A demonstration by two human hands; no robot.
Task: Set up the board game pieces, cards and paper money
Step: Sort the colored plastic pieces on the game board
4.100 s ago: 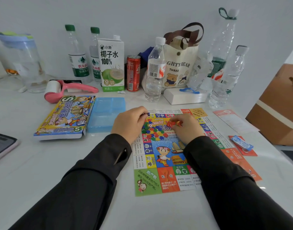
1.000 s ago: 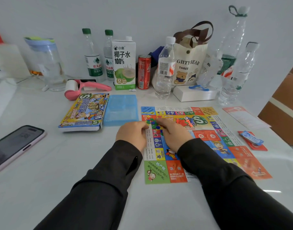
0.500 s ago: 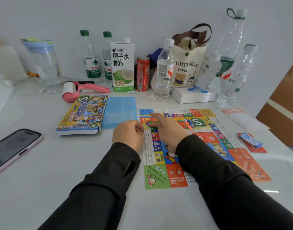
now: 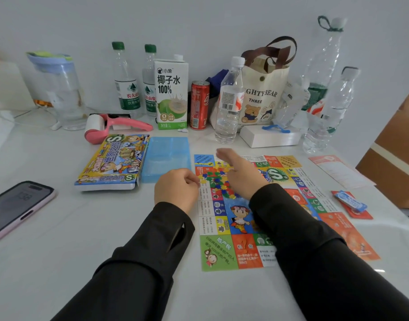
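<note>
Game pieces lie heaped on the board, between the hands. The right hand is flat, grip open. The left hand is curled; I cannot tell if it holds one. Best pick them up one by one, gently.

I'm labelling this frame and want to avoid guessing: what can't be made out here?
Head view:
- Left hand: curled fingers hide whether it pinches anything.
- Right hand: fingertips blurred by motion.
- Colourful paper game board: middle hidden under the black right sleeve.
- Small coloured plastic pieces: too small to count.
- Pink-cased phone: cut off by the left edge.
</note>
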